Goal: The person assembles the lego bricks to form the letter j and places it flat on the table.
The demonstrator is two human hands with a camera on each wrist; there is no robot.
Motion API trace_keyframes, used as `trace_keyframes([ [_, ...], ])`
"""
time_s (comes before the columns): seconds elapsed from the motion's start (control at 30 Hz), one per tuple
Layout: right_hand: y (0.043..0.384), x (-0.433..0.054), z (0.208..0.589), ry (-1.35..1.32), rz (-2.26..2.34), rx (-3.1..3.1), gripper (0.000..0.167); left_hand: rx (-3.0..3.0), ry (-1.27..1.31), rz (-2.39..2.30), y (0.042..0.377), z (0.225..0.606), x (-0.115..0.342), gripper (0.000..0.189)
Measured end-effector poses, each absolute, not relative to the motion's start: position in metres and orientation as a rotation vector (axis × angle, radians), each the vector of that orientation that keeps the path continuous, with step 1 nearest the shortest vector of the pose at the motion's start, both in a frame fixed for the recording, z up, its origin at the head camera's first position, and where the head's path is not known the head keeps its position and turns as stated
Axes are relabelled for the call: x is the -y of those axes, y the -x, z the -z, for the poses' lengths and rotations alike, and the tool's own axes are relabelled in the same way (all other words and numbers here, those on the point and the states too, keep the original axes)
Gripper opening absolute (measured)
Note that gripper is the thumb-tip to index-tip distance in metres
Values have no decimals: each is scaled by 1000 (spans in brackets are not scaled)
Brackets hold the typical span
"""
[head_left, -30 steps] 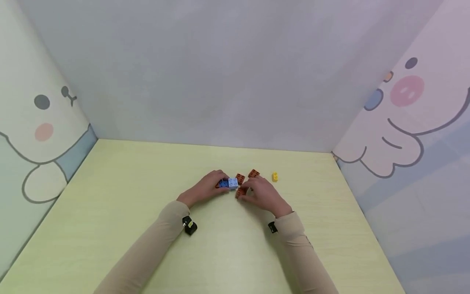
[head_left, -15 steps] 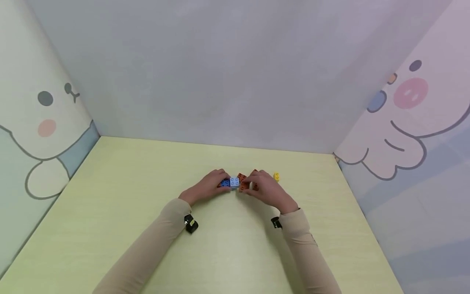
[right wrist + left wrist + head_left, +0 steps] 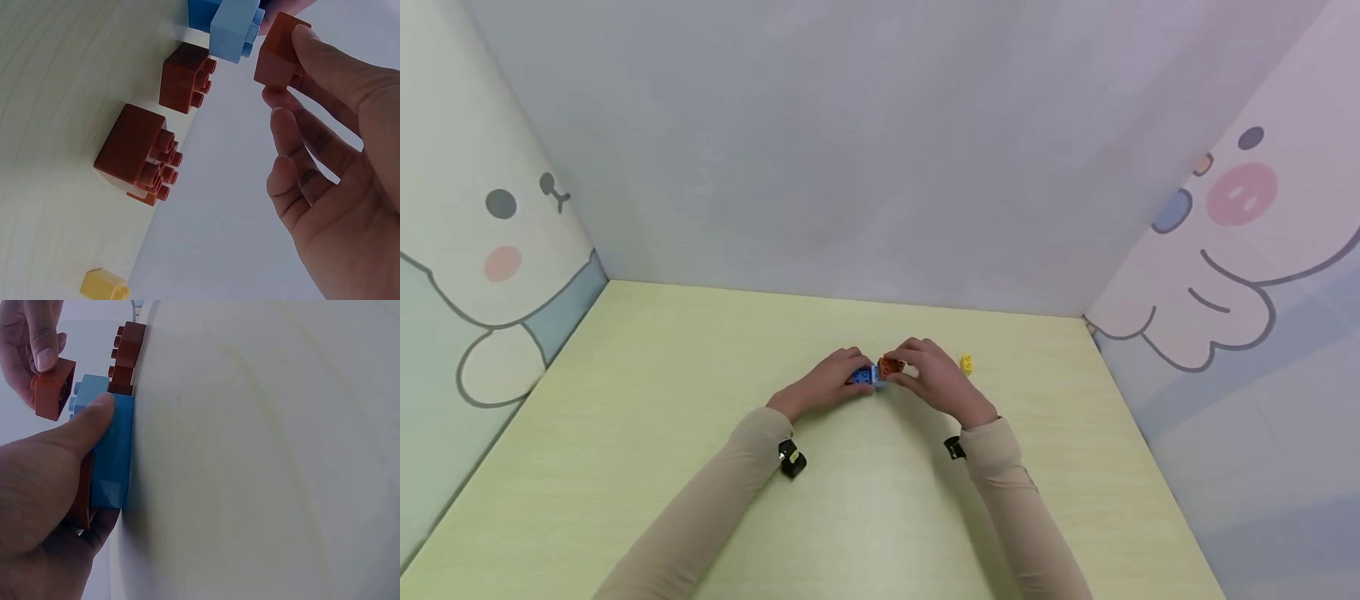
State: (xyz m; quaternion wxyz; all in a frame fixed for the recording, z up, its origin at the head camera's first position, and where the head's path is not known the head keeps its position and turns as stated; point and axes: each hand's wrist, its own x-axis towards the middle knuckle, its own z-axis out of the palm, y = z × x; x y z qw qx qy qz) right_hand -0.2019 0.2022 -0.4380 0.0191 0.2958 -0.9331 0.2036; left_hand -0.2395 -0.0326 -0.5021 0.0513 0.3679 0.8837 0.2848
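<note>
My left hand (image 3: 822, 387) grips a blue toy brick (image 3: 114, 453) on the table, thumb along its near side. A light blue brick (image 3: 231, 30) adjoins its right end, studs up. Part of a reddish-brown brick (image 3: 81, 499) shows beside the blue one under the left hand. My right hand (image 3: 942, 382) pinches another reddish-brown brick (image 3: 278, 51) between thumb and fingers. In the left wrist view this brick (image 3: 53, 394) is held just above the light blue brick's studs, slightly tilted, with a gap between them.
In the right wrist view, a small reddish-brown brick (image 3: 181, 76) stands near the light blue one. A larger reddish-brown brick (image 3: 131, 147) lies farther along, partly covering another behind it. A yellow brick (image 3: 966, 364) sits right of my right hand. Walls enclose the table (image 3: 865, 517) behind and at both sides.
My right hand has lifted a reddish-brown brick from the table and moved it left, up over the light blue brick. My left hand keeps its grip, nearly in place.
</note>
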Motion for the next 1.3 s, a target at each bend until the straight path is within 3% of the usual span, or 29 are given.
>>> trace_keyframes([
  [1.3, 207, -187, 439, -879, -529, 2940, 28, -2697, -1141, -858, 241, 501, 30, 38],
])
